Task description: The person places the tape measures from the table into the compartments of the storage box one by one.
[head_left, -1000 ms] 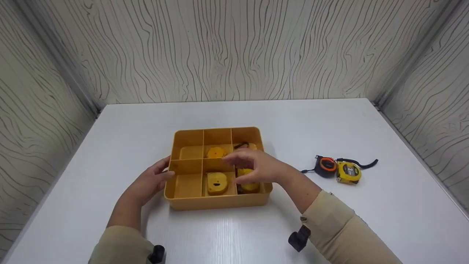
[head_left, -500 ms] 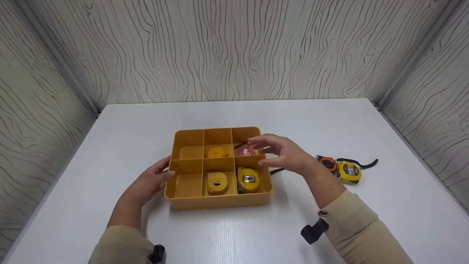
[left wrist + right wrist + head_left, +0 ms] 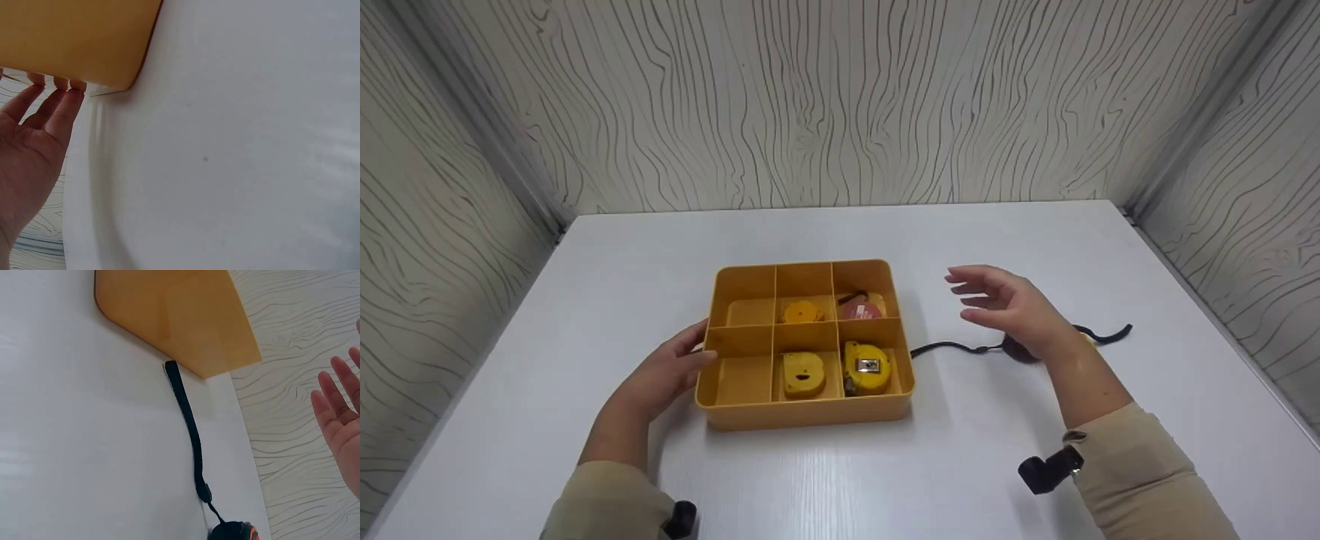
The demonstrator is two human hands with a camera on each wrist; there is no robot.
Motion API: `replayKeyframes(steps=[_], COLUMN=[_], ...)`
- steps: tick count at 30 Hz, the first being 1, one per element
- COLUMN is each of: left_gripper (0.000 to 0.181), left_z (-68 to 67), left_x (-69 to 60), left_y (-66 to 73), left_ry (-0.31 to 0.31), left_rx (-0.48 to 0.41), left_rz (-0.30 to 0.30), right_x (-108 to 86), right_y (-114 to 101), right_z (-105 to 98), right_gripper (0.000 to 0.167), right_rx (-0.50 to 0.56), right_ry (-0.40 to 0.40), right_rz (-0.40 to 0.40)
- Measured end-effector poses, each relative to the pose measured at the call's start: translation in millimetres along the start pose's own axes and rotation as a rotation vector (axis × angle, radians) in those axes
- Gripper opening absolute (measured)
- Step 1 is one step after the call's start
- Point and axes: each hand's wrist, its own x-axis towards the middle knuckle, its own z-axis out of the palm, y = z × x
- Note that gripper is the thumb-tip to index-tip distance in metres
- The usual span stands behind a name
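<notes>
A yellow divided box (image 3: pixel 810 415) stands mid-table. My left hand (image 3: pixel 664 379) holds its left side, thumb at the rim; in the left wrist view its fingertips touch the outer wall. Yellow tape measures lie in the front middle (image 3: pixel 804 375) and front right (image 3: pixel 877 379) compartments. Behind them are an orange rounded thing (image 3: pixel 802 311) and a red round one (image 3: pixel 861 310) with a dark strap. My right hand (image 3: pixel 1016 307), fingers spread and holding nothing, hovers right of the box. Under it a black-and-orange tape measure (image 3: pixel 233 531) is partly hidden, its black strap (image 3: pixel 949 345) reaching the box.
Another yellow tape measure (image 3: pixel 1087 340) is mostly hidden behind the right wrist, its black strap (image 3: pixel 1112 335) showing. Patterned walls (image 3: pixel 840 105) close off the back and both sides of the white table (image 3: pixel 825 487).
My right hand has moved right from over the box to above the loose tape measures, uncovering the right-hand compartments. The left hand stays on the box.
</notes>
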Motion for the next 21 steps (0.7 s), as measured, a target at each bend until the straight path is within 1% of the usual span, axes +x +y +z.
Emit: replayKeyframes(steps=[5, 7, 11, 16, 18, 21], left_gripper=[0.07, 0.071, 0.071, 0.072, 0.072, 0.072], left_z=[0.0, 0.1, 0.4, 0.7, 0.8, 1.0], left_x=[1.2, 1.2, 0.4, -0.5, -0.4, 0.2], left_y=[-0.4, -0.3, 0.1, 0.5, 0.5, 0.2], left_ry=[0.017, 0.018, 0.021, 0.022, 0.022, 0.021], left_rx=[0.01, 0.012, 0.014, 0.026, 0.027, 0.022], left_rz=[-0.02, -0.021, -0.021, -0.025, -0.024, -0.022], right_x=[-13.1, -18.8, -28.8, -38.3, -41.5, -45.9], right_y=[13.7, 19.0, 30.2, 44.9, 50.7, 58.9], right_z=[-10.9, -15.1, -23.7, -31.7, -33.8, -36.0], right_gripper=[0.055, 0.057, 0.056, 0.053, 0.052, 0.052], right_rx=[0.014, 0.035, 0.037, 0.039, 0.041, 0.028], right_ry=[0.039, 0.059, 0.113, 0.188, 0.208, 0.23], right_rz=[0.109, 0.131, 0.138, 0.125, 0.12, 0.14])
